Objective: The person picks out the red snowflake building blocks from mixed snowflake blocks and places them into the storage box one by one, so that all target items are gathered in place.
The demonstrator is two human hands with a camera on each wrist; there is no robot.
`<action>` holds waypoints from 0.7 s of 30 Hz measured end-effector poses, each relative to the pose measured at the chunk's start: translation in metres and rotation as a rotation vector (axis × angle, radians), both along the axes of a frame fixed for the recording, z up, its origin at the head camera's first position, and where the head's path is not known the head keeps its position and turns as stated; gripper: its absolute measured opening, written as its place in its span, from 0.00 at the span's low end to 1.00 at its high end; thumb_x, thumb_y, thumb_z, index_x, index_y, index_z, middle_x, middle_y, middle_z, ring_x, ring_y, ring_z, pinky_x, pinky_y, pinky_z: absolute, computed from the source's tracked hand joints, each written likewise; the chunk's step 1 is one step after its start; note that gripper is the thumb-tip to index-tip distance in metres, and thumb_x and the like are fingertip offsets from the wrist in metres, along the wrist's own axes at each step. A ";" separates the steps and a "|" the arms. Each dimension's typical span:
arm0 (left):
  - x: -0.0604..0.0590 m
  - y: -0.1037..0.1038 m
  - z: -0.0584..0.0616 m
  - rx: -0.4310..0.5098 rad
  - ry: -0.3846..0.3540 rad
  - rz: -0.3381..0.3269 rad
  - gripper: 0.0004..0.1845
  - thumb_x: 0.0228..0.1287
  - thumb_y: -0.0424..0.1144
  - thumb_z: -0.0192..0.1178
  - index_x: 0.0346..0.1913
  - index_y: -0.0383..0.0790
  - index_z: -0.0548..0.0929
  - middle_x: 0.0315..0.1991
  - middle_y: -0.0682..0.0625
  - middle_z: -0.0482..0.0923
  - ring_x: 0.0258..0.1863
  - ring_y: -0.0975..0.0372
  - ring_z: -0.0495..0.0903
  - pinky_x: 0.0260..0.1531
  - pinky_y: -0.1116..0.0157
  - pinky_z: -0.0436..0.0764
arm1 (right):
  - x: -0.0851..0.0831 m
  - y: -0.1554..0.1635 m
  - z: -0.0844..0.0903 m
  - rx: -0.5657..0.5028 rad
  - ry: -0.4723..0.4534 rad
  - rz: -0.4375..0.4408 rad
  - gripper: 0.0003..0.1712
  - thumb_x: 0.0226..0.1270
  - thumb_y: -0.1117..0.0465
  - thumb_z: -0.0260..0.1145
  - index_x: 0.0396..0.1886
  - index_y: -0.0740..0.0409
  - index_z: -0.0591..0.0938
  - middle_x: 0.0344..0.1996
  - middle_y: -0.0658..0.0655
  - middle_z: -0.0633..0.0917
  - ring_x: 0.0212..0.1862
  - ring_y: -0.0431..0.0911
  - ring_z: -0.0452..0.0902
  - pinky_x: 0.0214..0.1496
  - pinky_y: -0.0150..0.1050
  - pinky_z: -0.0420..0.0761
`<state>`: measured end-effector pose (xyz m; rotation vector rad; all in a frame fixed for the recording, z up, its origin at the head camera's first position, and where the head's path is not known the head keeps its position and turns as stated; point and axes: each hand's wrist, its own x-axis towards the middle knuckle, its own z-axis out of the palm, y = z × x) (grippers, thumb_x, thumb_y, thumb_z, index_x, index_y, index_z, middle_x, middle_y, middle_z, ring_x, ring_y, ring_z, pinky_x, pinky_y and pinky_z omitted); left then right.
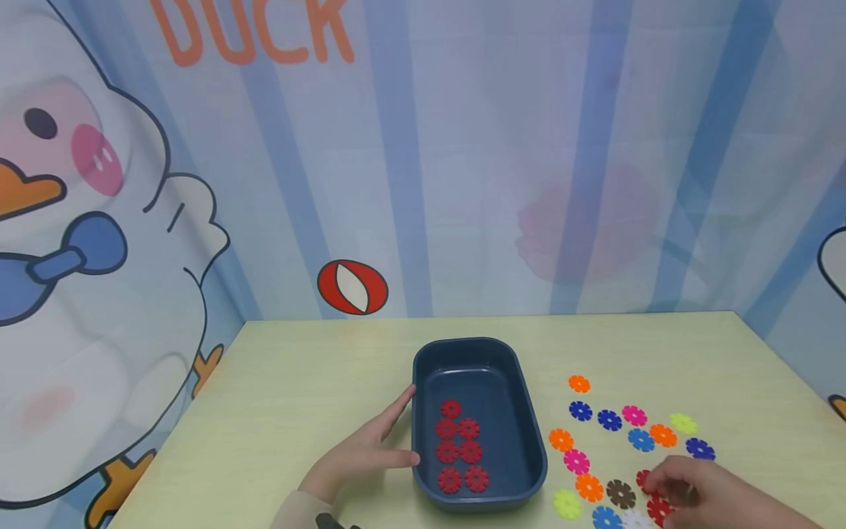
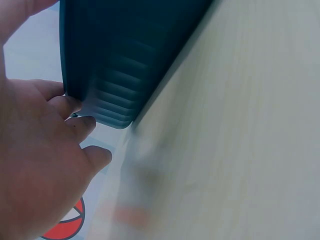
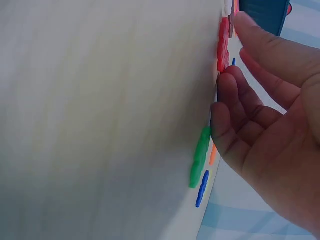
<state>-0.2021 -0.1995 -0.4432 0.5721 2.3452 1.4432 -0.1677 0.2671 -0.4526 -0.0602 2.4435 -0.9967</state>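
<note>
A dark blue tray [image 1: 522, 433] with rounded corners holds several red flower-shaped plastic discs [image 1: 470, 451] in its left half. My left hand [image 1: 363, 452] rests against the tray's left side, thumb and fingers spread and fairly straight along the wall. In the left wrist view, fingertips [image 2: 86, 125] touch the tray's outer side. On the right, my right hand [image 1: 710, 488] reaches down over the loose discs. Its fingertips are right at a red disc [image 1: 643, 479], which they partly cover. Another red disc [image 1: 659, 509] lies just below. Thumb and fingers stand apart in the right wrist view.
Loose discs lie right of the tray: orange [image 1: 561, 439], pink [image 1: 576, 461], dark blue [image 1: 700, 449], yellow-green [image 1: 567, 504], brown [image 1: 620, 494] and white [image 1: 636, 519]. A green disc [image 3: 200, 157] shows beside my right hand. A printed curtain [image 1: 463, 184] hangs behind the table [image 1: 317, 367].
</note>
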 end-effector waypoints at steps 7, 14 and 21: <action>0.001 0.000 0.002 -0.004 0.004 -0.005 0.52 0.57 0.49 0.67 0.78 0.51 0.45 0.78 0.49 0.42 0.76 0.48 0.42 0.71 0.41 0.49 | -0.003 0.002 -0.006 0.000 -0.006 0.025 0.24 0.43 0.65 0.78 0.43 0.60 0.82 0.41 0.53 0.81 0.39 0.47 0.73 0.42 0.42 0.82; 0.001 0.000 0.000 -0.005 0.000 0.000 0.52 0.57 0.50 0.67 0.78 0.51 0.45 0.78 0.49 0.42 0.76 0.49 0.41 0.71 0.41 0.49 | -0.001 -0.003 0.000 0.038 -0.008 0.039 0.18 0.47 0.68 0.76 0.40 0.58 0.82 0.38 0.51 0.81 0.38 0.47 0.72 0.41 0.41 0.81; 0.001 0.000 0.002 -0.007 0.011 -0.009 0.52 0.58 0.50 0.66 0.78 0.51 0.45 0.78 0.50 0.42 0.76 0.49 0.42 0.71 0.41 0.50 | -0.003 -0.002 -0.006 0.080 -0.010 0.024 0.19 0.45 0.66 0.77 0.40 0.58 0.82 0.35 0.51 0.80 0.37 0.47 0.73 0.41 0.41 0.81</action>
